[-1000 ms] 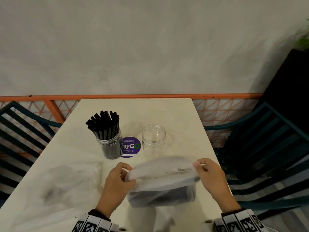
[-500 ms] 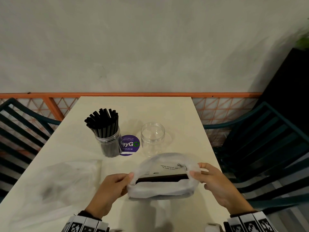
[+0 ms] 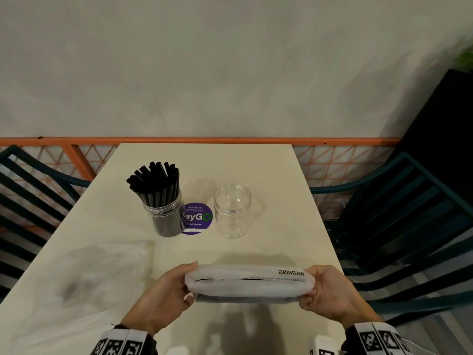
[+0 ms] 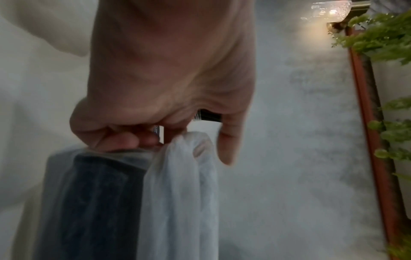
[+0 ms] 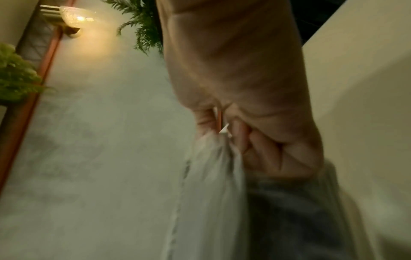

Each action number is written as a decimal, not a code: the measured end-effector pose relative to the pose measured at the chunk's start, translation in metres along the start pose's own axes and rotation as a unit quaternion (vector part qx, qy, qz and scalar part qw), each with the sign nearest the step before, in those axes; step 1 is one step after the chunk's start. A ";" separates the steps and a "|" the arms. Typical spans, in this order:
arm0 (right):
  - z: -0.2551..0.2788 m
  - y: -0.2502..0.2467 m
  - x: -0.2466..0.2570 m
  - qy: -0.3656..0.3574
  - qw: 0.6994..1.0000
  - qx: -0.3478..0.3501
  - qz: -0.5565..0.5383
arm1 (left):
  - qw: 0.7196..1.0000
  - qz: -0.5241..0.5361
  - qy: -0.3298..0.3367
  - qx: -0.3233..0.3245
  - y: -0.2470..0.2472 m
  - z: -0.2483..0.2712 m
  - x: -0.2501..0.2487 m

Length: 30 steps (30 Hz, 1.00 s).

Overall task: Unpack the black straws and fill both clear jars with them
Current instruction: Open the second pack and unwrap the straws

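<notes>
A frosted plastic bag [image 3: 249, 283] with a dark bundle of black straws inside is stretched between my hands near the table's front edge. My left hand [image 3: 176, 288] pinches its left end, my right hand [image 3: 318, 290] its right end. The left wrist view shows the left hand [image 4: 155, 133] gripping the bag [image 4: 177, 184] over the dark straw pack [image 4: 95, 202]. In the right wrist view the right hand [image 5: 244, 140] pinches the bag [image 5: 209, 193]. One clear jar [image 3: 167, 216] is packed with black straws [image 3: 156, 180]. The other clear jar [image 3: 232, 210] stands empty to its right.
A purple round sticker [image 3: 198, 218] lies between the jars on the cream table [image 3: 256, 165]. A crumpled clear plastic bag [image 3: 102, 272] lies at the left front. Dark green chairs [image 3: 409, 226] flank the table, and an orange railing [image 3: 204, 140] runs behind it.
The bag's mouth, gaping open half a second ago, is now pulled flat and taut as both hands moved apart. The bag sits slightly lower and nearer to me.
</notes>
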State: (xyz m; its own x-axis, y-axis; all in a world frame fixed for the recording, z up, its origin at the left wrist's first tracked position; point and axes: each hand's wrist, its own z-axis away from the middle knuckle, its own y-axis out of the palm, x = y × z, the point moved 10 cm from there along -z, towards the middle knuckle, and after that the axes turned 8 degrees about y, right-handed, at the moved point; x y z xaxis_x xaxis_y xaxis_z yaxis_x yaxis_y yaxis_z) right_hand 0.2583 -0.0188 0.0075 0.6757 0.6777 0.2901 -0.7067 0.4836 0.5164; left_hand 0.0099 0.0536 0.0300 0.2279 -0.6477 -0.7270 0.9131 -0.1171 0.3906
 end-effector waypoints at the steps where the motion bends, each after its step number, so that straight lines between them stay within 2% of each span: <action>1: 0.004 0.005 0.000 -0.006 0.999 0.015 0.033 | 0.999 -0.034 0.011 0.014 0.001 0.001 -0.001; 3: 0.010 0.012 0.001 -0.031 0.989 0.009 0.141 | 0.993 -0.109 0.039 0.035 0.001 0.001 -0.004; 5: 0.010 0.007 0.005 -0.077 0.955 -0.060 0.280 | 0.981 -0.183 0.068 0.018 -0.001 0.000 -0.010; 7: 0.006 0.001 0.014 -0.117 0.920 -0.130 0.349 | 0.960 -0.256 0.112 -0.027 -0.004 -0.002 -0.017; 8: 0.007 0.000 0.017 -0.123 0.920 -0.146 0.343 | 0.943 -0.299 0.139 -0.055 -0.006 -0.003 -0.024; 10: 0.005 -0.004 0.017 -0.105 0.948 -0.139 0.268 | 0.905 -0.365 0.186 -0.111 -0.010 -0.002 -0.037; 12: 0.003 -0.011 0.014 -0.068 0.970 -0.119 0.199 | 0.888 -0.378 0.209 -0.159 -0.013 0.003 -0.047; 14: 0.000 -0.013 0.009 -0.041 0.979 -0.105 0.172 | 0.878 -0.383 0.228 -0.174 -0.011 0.003 -0.051; 16: -0.003 -0.018 0.010 -0.053 0.967 -0.142 0.204 | 0.856 -0.429 0.246 -0.153 0.000 0.002 -0.051; 17: -0.002 -0.020 0.016 -0.079 0.947 -0.179 0.253 | 0.846 -0.448 0.255 -0.133 0.005 -0.001 -0.049; 19: 0.003 -0.017 0.028 -0.152 0.879 -0.252 0.374 | 0.829 -0.481 0.269 -0.096 0.013 -0.003 -0.045; 21: 0.008 -0.008 0.036 -0.206 0.815 -0.289 0.458 | 0.809 -0.508 0.282 -0.081 0.019 -0.002 -0.046; 24: 0.012 0.009 0.035 -0.234 0.762 -0.300 0.524 | 0.770 -0.545 0.316 -0.096 0.026 0.000 -0.051; 25: 0.014 0.015 0.035 -0.243 0.755 -0.295 0.533 | 0.752 -0.563 0.330 -0.097 0.031 0.002 -0.052; 27: 0.022 0.031 0.035 -0.282 0.732 -0.287 0.551 | 0.710 -0.608 0.350 -0.067 0.043 0.003 -0.048; 29: 0.031 0.043 0.037 -0.317 0.698 -0.271 0.582 | 0.693 -0.629 0.351 -0.018 0.046 0.000 -0.042; 30: 0.034 0.047 0.037 -0.326 0.684 -0.256 0.601 | 0.696 -0.632 0.340 -0.005 0.042 -0.002 -0.042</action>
State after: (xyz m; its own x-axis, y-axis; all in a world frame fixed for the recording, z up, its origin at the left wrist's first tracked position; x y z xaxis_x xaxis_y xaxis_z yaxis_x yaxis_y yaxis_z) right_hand 0.2570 0.0107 0.0699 -0.6245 0.4459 0.6412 -0.7024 0.0383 -0.7107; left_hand 0.0397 0.0769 0.0759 -0.6556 0.4754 -0.5867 0.5304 -0.2631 -0.8059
